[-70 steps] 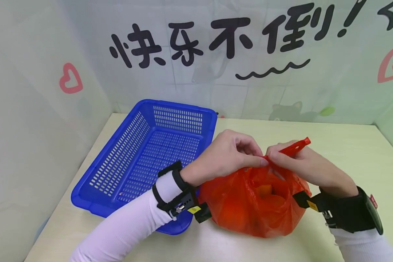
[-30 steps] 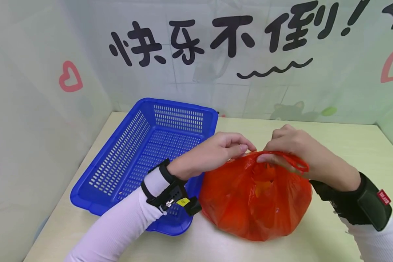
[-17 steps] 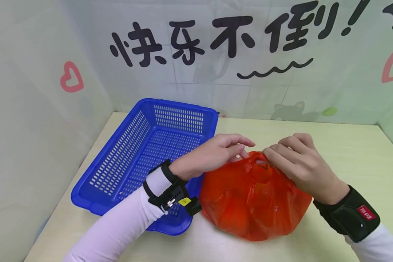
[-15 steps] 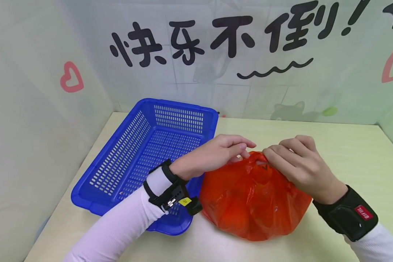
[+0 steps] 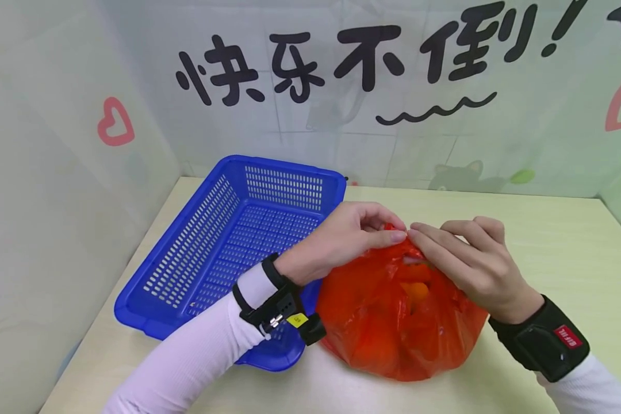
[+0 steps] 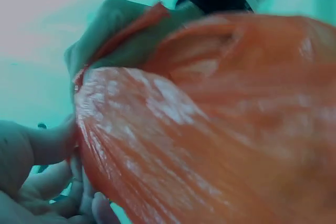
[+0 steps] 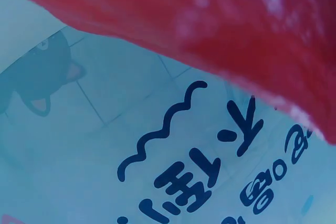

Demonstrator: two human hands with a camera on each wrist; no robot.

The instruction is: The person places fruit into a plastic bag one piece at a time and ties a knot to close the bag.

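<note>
A red plastic bag point(image 5: 372, 328), bulging with round contents, sits on the table. Through its thin film a bit of orange-coloured content point(image 5: 416, 291) shows; its kind is unclear. The left hand point(image 5: 344, 238) pinches the gathered top of the bag between thumb and fingers. Close beside it, the right hand point(image 5: 473, 259) grips the same top edge, fingertips almost meeting the left thumb. In the left wrist view a strip of red film runs across the right hand point(image 6: 118, 30). Only the bag point(image 7: 157, 19) fills the upper part of the right wrist view; the hand is hidden there.
A blue perforated basket point(image 5: 284, 165) stands left of the bag, partly behind the left forearm. Behind the pale table point(image 5: 548, 241) rises a printed backdrop point(image 5: 310, 149) with black lettering. Both wrists wear black straps with devices.
The left hand, loosely at the bag's edge half a second ago, has moved up and pinches its top. The right hand has shifted slightly left. The bag's top has been drawn up a little.
</note>
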